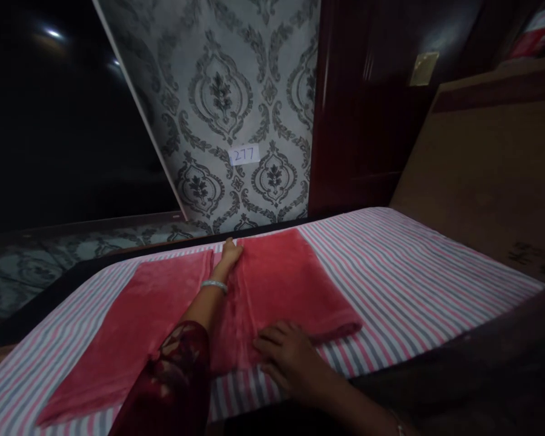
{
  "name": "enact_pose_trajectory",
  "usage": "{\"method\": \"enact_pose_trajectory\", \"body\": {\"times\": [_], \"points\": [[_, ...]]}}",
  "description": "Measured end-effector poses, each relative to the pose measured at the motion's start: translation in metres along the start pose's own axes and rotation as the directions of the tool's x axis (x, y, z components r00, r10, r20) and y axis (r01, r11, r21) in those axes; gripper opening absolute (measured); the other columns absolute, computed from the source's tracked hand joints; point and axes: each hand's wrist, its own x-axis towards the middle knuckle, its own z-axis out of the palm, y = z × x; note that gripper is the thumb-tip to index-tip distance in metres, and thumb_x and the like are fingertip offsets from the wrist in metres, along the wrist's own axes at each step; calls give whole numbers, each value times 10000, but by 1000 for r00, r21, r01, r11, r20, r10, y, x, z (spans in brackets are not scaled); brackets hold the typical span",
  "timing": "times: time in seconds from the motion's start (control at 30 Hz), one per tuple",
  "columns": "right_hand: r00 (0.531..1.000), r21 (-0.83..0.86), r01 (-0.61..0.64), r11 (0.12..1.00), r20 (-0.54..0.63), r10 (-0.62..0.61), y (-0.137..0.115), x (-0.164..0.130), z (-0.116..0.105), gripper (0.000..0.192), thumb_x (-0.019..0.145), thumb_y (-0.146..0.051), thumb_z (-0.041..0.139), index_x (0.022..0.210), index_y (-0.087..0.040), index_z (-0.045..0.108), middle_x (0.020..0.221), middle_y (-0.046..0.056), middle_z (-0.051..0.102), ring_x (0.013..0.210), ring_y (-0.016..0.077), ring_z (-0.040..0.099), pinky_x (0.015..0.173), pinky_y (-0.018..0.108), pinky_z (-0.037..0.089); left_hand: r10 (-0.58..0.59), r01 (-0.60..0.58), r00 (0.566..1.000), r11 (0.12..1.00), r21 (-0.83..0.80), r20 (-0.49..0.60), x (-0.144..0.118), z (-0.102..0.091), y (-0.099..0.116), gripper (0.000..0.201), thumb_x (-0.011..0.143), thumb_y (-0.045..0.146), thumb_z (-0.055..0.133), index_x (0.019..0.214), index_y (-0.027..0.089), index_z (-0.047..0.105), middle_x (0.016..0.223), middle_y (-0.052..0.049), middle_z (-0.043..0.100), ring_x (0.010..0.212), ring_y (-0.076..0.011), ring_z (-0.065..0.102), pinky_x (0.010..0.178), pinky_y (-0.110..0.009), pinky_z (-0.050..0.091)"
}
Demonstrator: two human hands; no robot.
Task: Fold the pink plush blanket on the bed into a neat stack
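A red plush towel [281,284] lies on a striped cloth with both sides folded inward, leaving a narrow single-layer strip along its middle. My left hand [231,252] reaches to the far edge, its fingers closed on the inner edge of the right-hand fold. At the near edge of that same fold is my right hand [291,362], fingers bent over the towel and thumb beneath; part of its grip is hidden. The left-hand fold lies flat under my left forearm, which wears a dark red sleeve and a bracelet [214,284].
Pink, grey and white striped cloth [390,272] covers the table. Behind it stands a patterned wall with a paper label [244,154] reading 277. A large dark screen [72,133] is at the left, a dark red panel [358,109] and a cardboard box [490,181] at the right.
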Motion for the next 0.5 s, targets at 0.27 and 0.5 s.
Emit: {"method": "enact_pose_trajectory", "body": {"times": [0.27,0.5], "points": [[944,-185,-291,939,-212,251,69,-32,-60,480,969,-316,510,1435,-200,533,1466,130,523,1402,308,399,1151,558,294,368,-387,877,922,0,311,-112,15,2,591,632,331,867,1179,235,665,1505,-125,501,1504,-348,246,1235,-464,107],[944,-218,-327,920,-32,328,104,-82,-44,538,989,-351,506,1509,-231,433,1590,100,356,1501,280,237,1151,531,314,421,-467,799,884,1,430,-165,16,-35,570,646,449,851,1179,315,701,1566,-99,425,1536,-380,82,1200,-560,-116]]}}
